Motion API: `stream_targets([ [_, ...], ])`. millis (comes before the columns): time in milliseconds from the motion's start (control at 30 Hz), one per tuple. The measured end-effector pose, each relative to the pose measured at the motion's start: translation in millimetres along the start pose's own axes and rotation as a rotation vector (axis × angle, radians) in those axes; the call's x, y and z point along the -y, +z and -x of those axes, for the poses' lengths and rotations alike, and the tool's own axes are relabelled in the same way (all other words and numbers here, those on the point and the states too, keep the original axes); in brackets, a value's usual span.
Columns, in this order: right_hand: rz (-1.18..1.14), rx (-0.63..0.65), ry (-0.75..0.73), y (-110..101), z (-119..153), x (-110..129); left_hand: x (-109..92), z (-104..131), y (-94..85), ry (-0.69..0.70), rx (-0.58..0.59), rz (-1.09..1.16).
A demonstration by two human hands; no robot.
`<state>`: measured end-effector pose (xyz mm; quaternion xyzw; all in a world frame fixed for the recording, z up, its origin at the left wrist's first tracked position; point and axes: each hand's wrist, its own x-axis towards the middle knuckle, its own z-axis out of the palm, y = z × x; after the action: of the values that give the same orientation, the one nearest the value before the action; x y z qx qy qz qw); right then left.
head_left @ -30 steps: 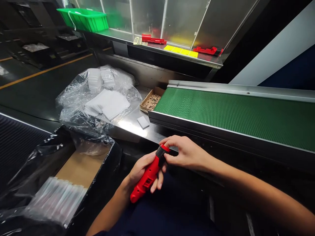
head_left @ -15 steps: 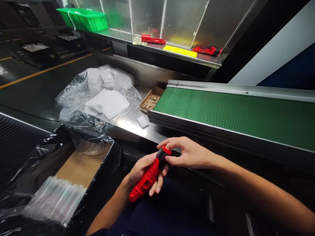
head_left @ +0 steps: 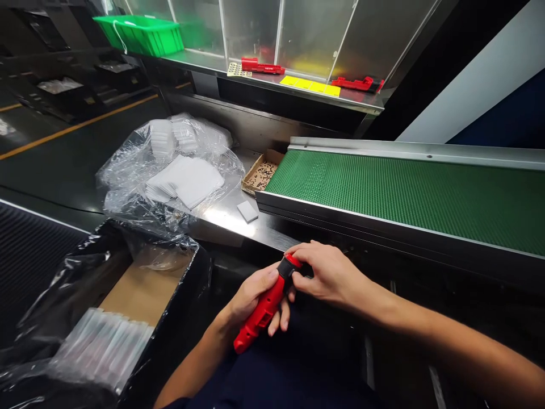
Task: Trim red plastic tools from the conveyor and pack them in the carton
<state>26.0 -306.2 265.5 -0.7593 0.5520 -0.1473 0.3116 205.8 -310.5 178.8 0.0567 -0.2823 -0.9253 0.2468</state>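
You are holding the red piece [head_left: 267, 305] in the air, just off the near edge of the metal tabletop [head_left: 227, 220], slanting with its black collar [head_left: 285, 268] uppermost. Your left hand [head_left: 251, 291] is grasping the body, the thumb lying near the collar and the other fingers curling around beneath; this grip is probably keeping the piece steady. Your right hand [head_left: 332, 271] is closing thumb and forefinger about the upper end, the forefinger reaching over its red cap [head_left: 293, 260]. You are likely splitting the work so that one hand braces while the other handles the tip; how hard either is pressing, you cannot tell from here.

Near the front edge of the tabletop, a small white block [head_left: 247, 212] is lying by itself. A cardboard tray [head_left: 273, 158] of tiny dark bits is sitting against the left end of the green belt [head_left: 383, 199], perhaps for easy reach. White sheets [head_left: 187, 179] are resting on open clear plastic [head_left: 123, 162] toward the left, presumably so that single sheets come away easily.
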Motion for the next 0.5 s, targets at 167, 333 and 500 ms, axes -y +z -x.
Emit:
stream_targets([
  [167,-0.266,0.031,-0.096,-6.2,6.0,-1.6,-0.6,1.9,0.4,-0.020,0.048,0.034],
  [333,-0.386,0.064,-0.124,-12.5,6.2,-4.4,-2.6,2.6,1.6,-0.031,0.074,0.070],
  [500,-0.365,0.109,-0.102,-9.9,3.5,-5.6,-2.0,1.3,-0.3,-0.046,0.088,0.053],
])
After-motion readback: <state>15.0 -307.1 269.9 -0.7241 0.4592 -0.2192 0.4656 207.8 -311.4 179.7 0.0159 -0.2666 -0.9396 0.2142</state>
